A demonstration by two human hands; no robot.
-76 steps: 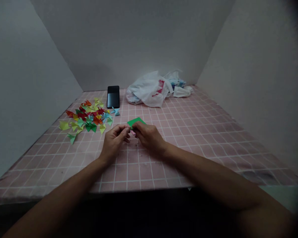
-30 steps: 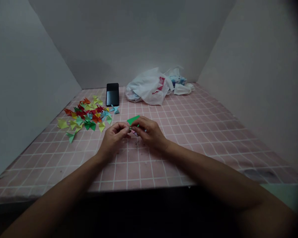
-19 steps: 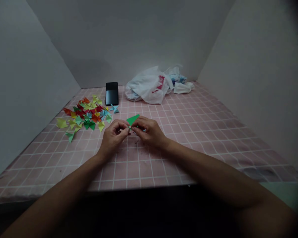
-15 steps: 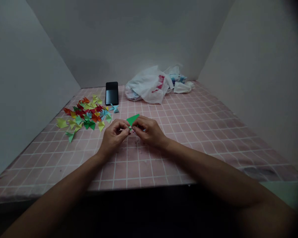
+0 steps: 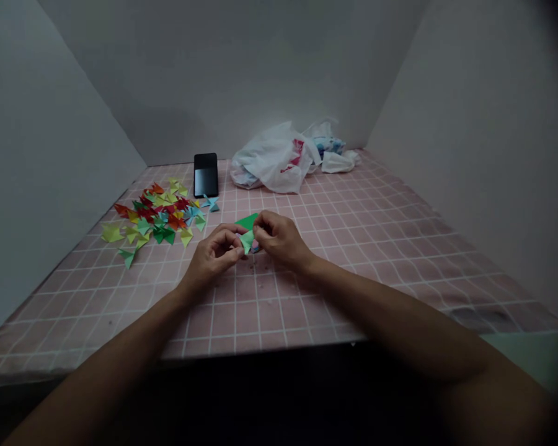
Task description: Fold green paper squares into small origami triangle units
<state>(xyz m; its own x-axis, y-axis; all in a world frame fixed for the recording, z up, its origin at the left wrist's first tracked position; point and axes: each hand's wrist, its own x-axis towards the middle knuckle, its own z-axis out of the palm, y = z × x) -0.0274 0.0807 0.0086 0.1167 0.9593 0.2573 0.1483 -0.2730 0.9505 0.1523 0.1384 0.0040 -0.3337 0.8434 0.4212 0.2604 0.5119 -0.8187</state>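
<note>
Between my two hands is a small piece of folded light green paper (image 5: pixel 247 241). My left hand (image 5: pixel 216 253) pinches its left side between thumb and fingers. At its upper right, the fingertips of my right hand (image 5: pixel 279 238) are closed on its edge. Flat on the table just behind my hands lies a darker green paper (image 5: pixel 247 222), partly covered by my fingers. A bit of pink and blue paper (image 5: pixel 255 245) shows under my right fingertips. To the left spreads a pile of folded paper figures (image 5: pixel 160 214) in red, yellow, green, orange and light blue.
A black phone (image 5: pixel 206 176) stands propped up behind the pile. Crumpled white plastic bags (image 5: pixel 279 158) with red print lie at the back middle, with a white tissue-like bundle (image 5: pixel 338 161) at their right. A pink checked cloth (image 5: pixel 376 248) covers the table, and pale walls enclose three sides.
The light green paper has been turned and now shows a larger face between my fingers. My right hand has lifted slightly and drawn away from my left. The view has shifted a little.
</note>
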